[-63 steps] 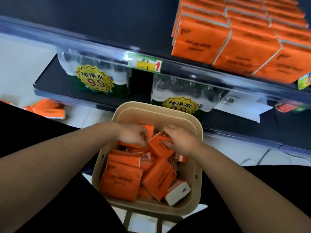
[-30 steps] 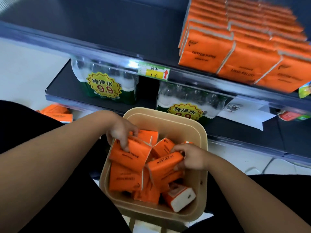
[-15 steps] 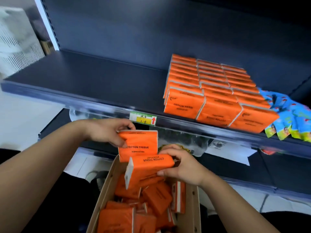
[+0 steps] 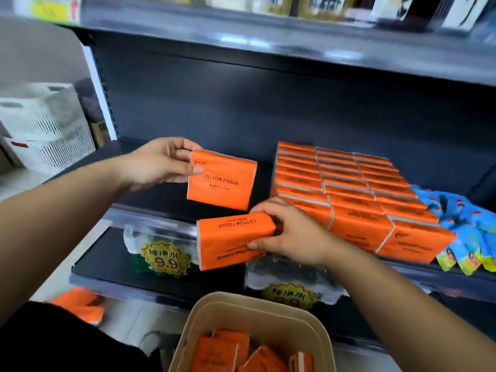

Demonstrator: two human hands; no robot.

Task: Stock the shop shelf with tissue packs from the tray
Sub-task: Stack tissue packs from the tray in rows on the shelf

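Thumb and fingers (image 4: 188,170) of the left hand (image 4: 158,163) pinch the upper left corner of an upright cotton tissue pack (image 4: 221,181), its label facing the camera. Just below, the right hand (image 4: 292,234) grips a second tissue pack (image 4: 233,240) by its right end, fingers (image 4: 261,209) over the top and thumb beneath, the print upside down. Both packs hang in the air over the front of the dark shelf (image 4: 161,202), likely so that each hand can set one down in a single trip. Immediately right of the right hand's fingers stand the stocked rows of orange packs (image 4: 349,194), front faces aligned at the shelf edge; the bare stretch behind the left hand's fingers looks like the next slot to fill. Beyond the rows lie blue sachets (image 4: 461,226). Below both hands sits the beige tray (image 4: 241,312), more loose packs (image 4: 222,350) inside it, kept close for short reaches. Shrink-wrapped bottled water (image 4: 161,253) occupies the lower shelf, and one orange pack on the floor (image 4: 80,304) lies well left of the tray.
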